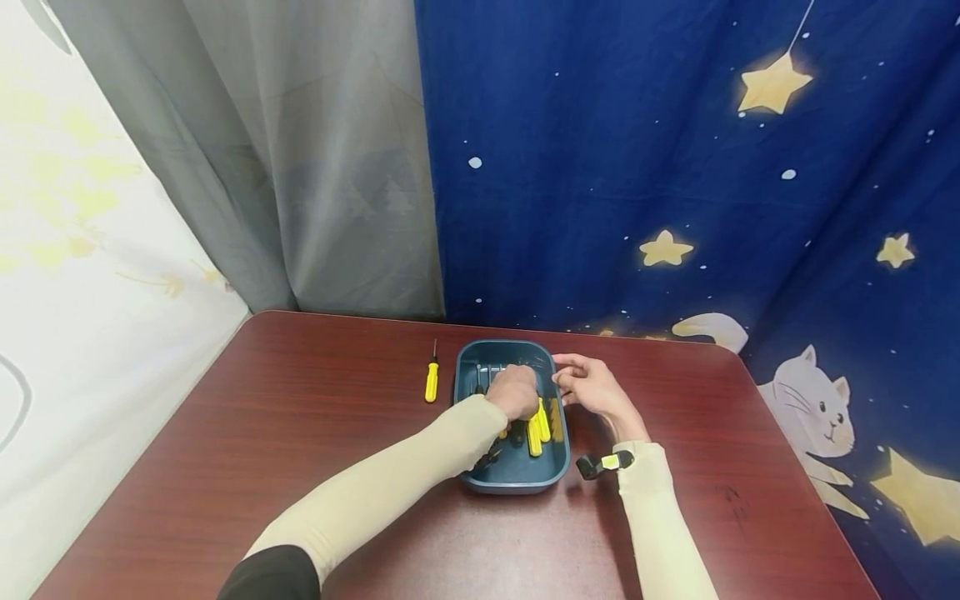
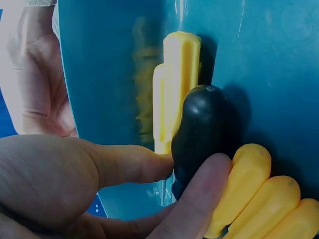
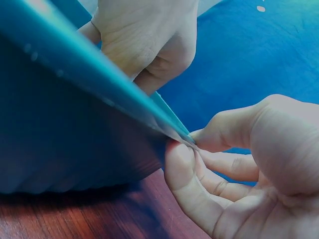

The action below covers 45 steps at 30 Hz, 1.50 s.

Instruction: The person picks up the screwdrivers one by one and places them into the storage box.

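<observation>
A blue plastic bin [image 1: 513, 486] stands on the table with several tools in it. My left hand [image 1: 515, 392] reaches inside, its thumb and fingers pinching the black-handled screwdriver [image 2: 207, 119]; the tip is hidden. Beside that lie yellow-handled screwdrivers [image 1: 535, 435], with more yellow handles [image 2: 269, 204] on the other side in the left wrist view. At the bin's right side, my right hand [image 1: 596, 387] pinches the rim [image 3: 149, 119] between thumb and fingers. One yellow screwdriver [image 1: 432, 382] lies on the table left of the bin, its shaft pointing away.
The reddish-brown wooden table [image 1: 337, 400] extends around the bin. Behind it hang a grey curtain [image 1: 352, 208] and a blue curtain [image 1: 562, 208] with stars. A white patterned cloth [image 1: 90, 250] borders the left side.
</observation>
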{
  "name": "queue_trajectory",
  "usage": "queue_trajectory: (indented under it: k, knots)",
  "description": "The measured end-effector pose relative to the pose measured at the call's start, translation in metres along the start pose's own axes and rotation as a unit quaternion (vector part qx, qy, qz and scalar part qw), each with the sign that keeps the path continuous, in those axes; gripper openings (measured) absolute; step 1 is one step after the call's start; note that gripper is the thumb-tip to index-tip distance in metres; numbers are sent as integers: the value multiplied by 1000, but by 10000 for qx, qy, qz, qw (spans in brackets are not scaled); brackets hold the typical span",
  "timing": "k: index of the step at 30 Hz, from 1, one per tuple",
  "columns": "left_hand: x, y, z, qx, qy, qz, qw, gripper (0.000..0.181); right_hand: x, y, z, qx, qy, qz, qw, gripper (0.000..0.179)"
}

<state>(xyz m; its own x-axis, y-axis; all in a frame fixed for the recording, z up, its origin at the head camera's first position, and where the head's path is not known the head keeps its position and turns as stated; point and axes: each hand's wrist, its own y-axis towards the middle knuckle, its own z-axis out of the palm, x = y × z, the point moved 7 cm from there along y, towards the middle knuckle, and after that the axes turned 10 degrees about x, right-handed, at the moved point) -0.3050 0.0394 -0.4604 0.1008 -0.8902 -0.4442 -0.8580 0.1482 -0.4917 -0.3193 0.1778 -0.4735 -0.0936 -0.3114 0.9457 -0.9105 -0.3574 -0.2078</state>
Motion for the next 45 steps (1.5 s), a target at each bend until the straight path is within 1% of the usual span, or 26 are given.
queue_trajectory:
  k: [5, 9, 12, 15, 17, 19, 22, 25, 28, 30, 34, 40, 42, 45]
  knots:
    - [0, 0, -1, 124, 148, 41, 9998, 12, 0, 0, 0, 20, 79, -90, 9999, 46]
    - [2, -2, -5, 120, 65, 110, 9998, 14, -1, 0, -1, 21, 86, -84, 9999, 45]
    - [2, -6, -8, 5, 12, 213, 9998, 17, -2, 1, -1, 27, 76, -72, 9999, 45]
    - [1, -11, -14, -204, 54, 386, 9990, 21, -2, 2, -1, 45, 70, -69, 9999, 46]
    - [-1, -15, -18, -311, 114, 515, 9981, 20, -2, 3, 0, 52, 75, -68, 9999, 46]
    - [-1, -17, -21, -356, 161, 625, 9973, 19, -2, 3, 0, 61, 72, -82, 9999, 46]
    - [-2, -21, -25, -324, 303, 769, 9961, 22, 0, 2, 0, 65, 77, -105, 9999, 46]
    - [-2, -25, -31, -414, 463, 979, 9933, 27, 1, 1, -1, 50, 99, -110, 9999, 45]
    - [-1, -29, -36, -499, 547, 1221, 9898, 43, 1, 0, -1, 41, 93, -102, 9999, 45]
    - [2, -30, -39, -497, 621, 1361, 9875, 51, 1, 0, -1, 28, 107, -90, 9999, 45]
    - [9, -30, -44, -560, 725, 1652, 9820, 57, -1, 2, 0, 57, 115, -88, 9999, 46]
    - [18, -29, -53, -821, 771, 2157, 9699, 66, -1, 2, 0, 80, 113, -74, 9999, 46]
    - [21, -28, -57, -909, 808, 2234, 9671, 70, -1, 2, 1, 63, 108, -68, 9999, 46]
    - [28, -27, -62, -1047, 854, 2196, 9662, 76, 0, 1, 1, 49, 93, -76, 9999, 47]
